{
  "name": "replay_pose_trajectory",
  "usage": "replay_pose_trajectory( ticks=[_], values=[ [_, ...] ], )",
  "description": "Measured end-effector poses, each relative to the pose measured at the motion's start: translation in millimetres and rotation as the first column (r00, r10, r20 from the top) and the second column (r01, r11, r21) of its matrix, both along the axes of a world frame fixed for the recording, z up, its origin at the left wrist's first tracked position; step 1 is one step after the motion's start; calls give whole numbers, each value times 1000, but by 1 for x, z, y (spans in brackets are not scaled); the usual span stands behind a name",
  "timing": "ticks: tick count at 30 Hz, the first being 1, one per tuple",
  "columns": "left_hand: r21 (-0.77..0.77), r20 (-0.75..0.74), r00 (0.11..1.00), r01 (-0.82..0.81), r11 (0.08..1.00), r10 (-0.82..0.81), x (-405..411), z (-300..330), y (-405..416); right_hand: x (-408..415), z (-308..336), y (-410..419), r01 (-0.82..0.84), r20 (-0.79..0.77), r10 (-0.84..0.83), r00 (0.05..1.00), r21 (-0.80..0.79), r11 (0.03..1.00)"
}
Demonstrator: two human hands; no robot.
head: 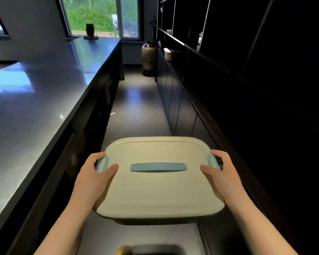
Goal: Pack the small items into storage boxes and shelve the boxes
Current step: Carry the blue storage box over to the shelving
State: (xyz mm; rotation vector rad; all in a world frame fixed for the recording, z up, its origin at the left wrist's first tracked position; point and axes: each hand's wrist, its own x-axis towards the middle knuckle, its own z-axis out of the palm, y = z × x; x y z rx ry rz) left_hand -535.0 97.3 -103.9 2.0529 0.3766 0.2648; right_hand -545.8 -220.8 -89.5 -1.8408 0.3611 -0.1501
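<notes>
Dark shelving (191, 46) filled the right of the frame while we carried one lidded storage box (158, 188) at lower centre. Our left hand (92, 179) and right hand (223, 173) gripped its two sides, fingers curled beside the two blue latches. We judged it rigid, smooth and fairly light, best held by its ends.

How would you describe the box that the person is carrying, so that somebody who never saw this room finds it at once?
Look at the aisle between the long grey counter and the dark shelving wall. In the foreground, the left hand and right hand hold a storage box by its sides. It is the only cream box with a closed lid, a pale blue handle and blue side clips.
</notes>
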Motion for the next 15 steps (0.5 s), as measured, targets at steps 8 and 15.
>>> replay_pose_trajectory(
  ticks=[8, 15],
  values=[
    [-26, -23, 998, 64, 998, -64, 161, -11, 37, 151, -6, 39, 61, -25, -61, 998, 4, 998],
    [-10, 3, 989, 147, 989, -147, 303, 3, 60, 252, -10, 71, 180, 15, -180, 983, 44, 983]
  ],
)
